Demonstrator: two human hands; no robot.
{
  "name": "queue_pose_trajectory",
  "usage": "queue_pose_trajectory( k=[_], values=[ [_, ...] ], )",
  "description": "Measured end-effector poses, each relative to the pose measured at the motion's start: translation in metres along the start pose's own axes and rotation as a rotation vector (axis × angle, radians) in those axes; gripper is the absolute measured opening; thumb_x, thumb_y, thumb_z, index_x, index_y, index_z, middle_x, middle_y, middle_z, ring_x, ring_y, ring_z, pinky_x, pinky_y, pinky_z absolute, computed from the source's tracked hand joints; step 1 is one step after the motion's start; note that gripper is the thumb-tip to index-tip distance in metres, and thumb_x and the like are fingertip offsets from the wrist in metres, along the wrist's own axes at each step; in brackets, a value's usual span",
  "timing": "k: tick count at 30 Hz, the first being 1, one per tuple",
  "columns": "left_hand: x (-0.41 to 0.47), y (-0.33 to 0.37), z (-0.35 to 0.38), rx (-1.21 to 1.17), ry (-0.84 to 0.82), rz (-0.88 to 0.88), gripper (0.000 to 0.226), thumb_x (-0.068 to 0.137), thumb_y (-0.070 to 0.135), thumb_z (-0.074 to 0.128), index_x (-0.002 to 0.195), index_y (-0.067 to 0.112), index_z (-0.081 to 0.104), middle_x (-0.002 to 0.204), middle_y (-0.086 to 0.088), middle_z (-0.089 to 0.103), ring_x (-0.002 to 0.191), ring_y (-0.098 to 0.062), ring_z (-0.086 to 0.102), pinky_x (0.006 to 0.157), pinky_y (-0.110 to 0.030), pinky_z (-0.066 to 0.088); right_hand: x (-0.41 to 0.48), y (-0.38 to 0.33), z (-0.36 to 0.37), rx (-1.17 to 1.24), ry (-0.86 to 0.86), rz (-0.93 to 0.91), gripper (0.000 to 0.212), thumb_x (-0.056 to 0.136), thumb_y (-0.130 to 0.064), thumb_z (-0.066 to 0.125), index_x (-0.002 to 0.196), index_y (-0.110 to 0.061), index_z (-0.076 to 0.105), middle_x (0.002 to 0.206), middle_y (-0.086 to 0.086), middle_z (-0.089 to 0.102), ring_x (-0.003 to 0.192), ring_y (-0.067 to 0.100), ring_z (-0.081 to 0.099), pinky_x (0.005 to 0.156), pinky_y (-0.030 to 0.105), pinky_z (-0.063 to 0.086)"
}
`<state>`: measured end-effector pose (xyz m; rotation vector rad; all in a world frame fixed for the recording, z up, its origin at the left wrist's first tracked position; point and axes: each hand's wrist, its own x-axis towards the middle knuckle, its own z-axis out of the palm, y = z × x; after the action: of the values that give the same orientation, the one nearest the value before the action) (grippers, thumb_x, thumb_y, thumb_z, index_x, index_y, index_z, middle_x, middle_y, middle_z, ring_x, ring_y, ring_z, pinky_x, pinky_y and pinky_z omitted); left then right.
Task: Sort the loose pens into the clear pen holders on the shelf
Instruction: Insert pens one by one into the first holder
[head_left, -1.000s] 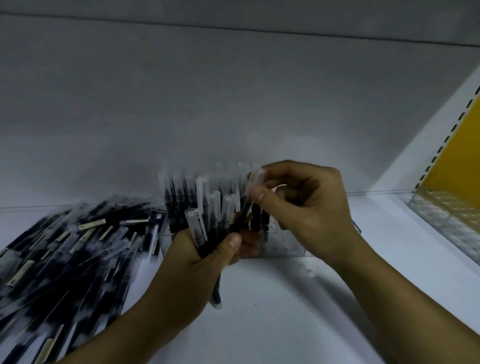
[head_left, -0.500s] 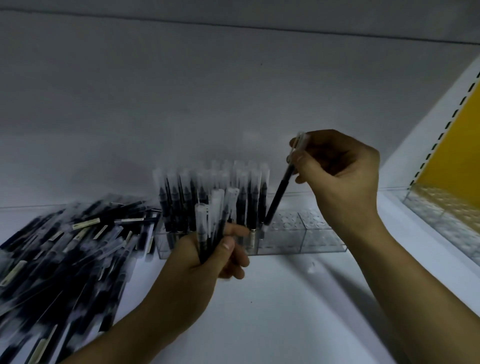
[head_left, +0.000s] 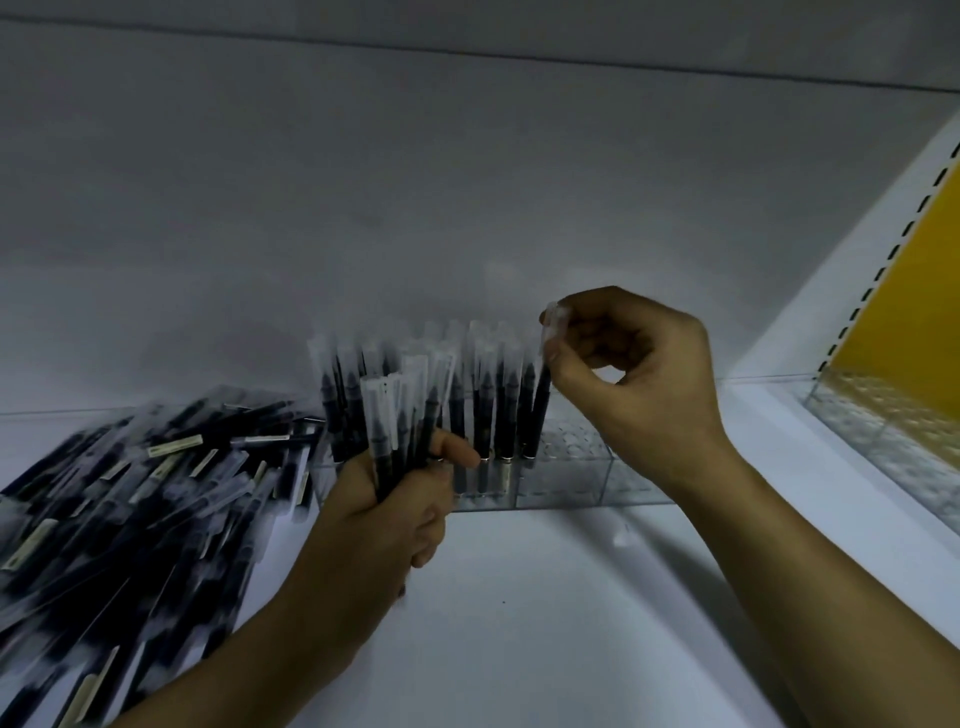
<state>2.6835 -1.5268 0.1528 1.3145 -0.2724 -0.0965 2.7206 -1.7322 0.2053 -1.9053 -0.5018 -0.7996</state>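
A black pen with a clear cap (head_left: 542, 402) is pinched at its cap by the right hand (head_left: 639, 384), its lower end at the clear plastic pen holder (head_left: 576, 480) on the white shelf (head_left: 519, 623), while a bundle of matching pens (head_left: 400, 415) is gripped by the left hand (head_left: 384, 514) beside a heap of loose pens (head_left: 130, 499).

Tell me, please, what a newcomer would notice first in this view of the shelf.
The right hand pinches the clear cap of a black pen at the right end of the row standing in the clear plastic pen holder. Just left, the left hand grips a bundle of black clear-capped pens, and a heap of loose black pens sprawls across the white shelf at left.
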Motion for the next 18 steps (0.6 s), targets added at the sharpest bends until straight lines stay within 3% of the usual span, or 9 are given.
queue_pose_trajectory(
  k=[3, 8, 11, 14, 16, 18],
  values=[
    [0.001, 0.001, -0.002, 0.002, 0.001, -0.034, 0.022, 0.078, 0.015, 0.05, 0.089, 0.004, 0.065, 0.051, 0.002, 0.033, 0.041, -0.009, 0.028, 0.039, -0.021, 0.023, -0.001, 0.002, 0.001, -0.06, -0.031, 0.002, 0.021, 0.086, -0.009, 0.075, 0.106, -0.017, 0.072, 0.082, -0.007, 0.07, 0.075, 0.016, 0.069, 0.069, 0.025, 0.06],
    [-0.002, 0.002, 0.0, 0.012, -0.008, -0.042, 0.02, 0.078, 0.013, 0.05, 0.08, 0.011, 0.07, 0.053, -0.001, 0.033, 0.043, -0.011, 0.029, 0.041, -0.023, 0.024, -0.002, 0.001, 0.001, -0.156, -0.123, -0.007, 0.035, 0.083, -0.01, 0.077, 0.11, -0.027, 0.064, 0.076, -0.011, 0.064, 0.072, 0.014, 0.068, 0.067, 0.025, 0.059],
    [-0.002, 0.003, 0.001, -0.023, -0.04, -0.06, 0.021, 0.077, 0.011, 0.049, 0.08, 0.009, 0.069, 0.053, -0.002, 0.034, 0.042, -0.011, 0.032, 0.04, -0.021, 0.03, -0.003, 0.003, 0.001, -0.244, -0.169, -0.024, 0.039, 0.082, -0.014, 0.078, 0.114, -0.026, 0.061, 0.076, -0.012, 0.061, 0.071, 0.014, 0.065, 0.062, 0.024, 0.056],
    [-0.002, 0.005, 0.001, -0.047, -0.092, -0.09, 0.021, 0.078, 0.015, 0.051, 0.079, 0.012, 0.072, 0.053, -0.001, 0.036, 0.042, -0.011, 0.034, 0.041, -0.022, 0.031, -0.003, -0.001, 0.001, -0.316, -0.107, -0.11, 0.034, 0.083, -0.021, 0.077, 0.113, -0.023, 0.061, 0.08, -0.01, 0.058, 0.069, 0.016, 0.059, 0.057, 0.021, 0.049],
    [-0.003, 0.006, 0.001, -0.052, -0.13, -0.091, 0.017, 0.078, 0.019, 0.056, 0.079, 0.013, 0.073, 0.054, -0.002, 0.038, 0.044, -0.011, 0.035, 0.043, -0.023, 0.03, -0.004, -0.006, 0.002, -0.261, -0.039, -0.14, 0.027, 0.085, -0.026, 0.076, 0.109, -0.02, 0.064, 0.076, -0.008, 0.056, 0.06, 0.015, 0.052, 0.054, 0.019, 0.042],
    [-0.004, 0.006, 0.001, -0.063, -0.17, -0.088, 0.017, 0.072, 0.026, 0.065, 0.079, 0.012, 0.073, 0.055, -0.002, 0.039, 0.045, -0.012, 0.035, 0.045, -0.023, 0.03, -0.006, -0.012, 0.004, -0.051, -0.059, -0.08, 0.025, 0.086, -0.028, 0.077, 0.106, -0.018, 0.066, 0.07, -0.008, 0.056, 0.05, 0.013, 0.045, 0.05, 0.021, 0.039]
  ],
)
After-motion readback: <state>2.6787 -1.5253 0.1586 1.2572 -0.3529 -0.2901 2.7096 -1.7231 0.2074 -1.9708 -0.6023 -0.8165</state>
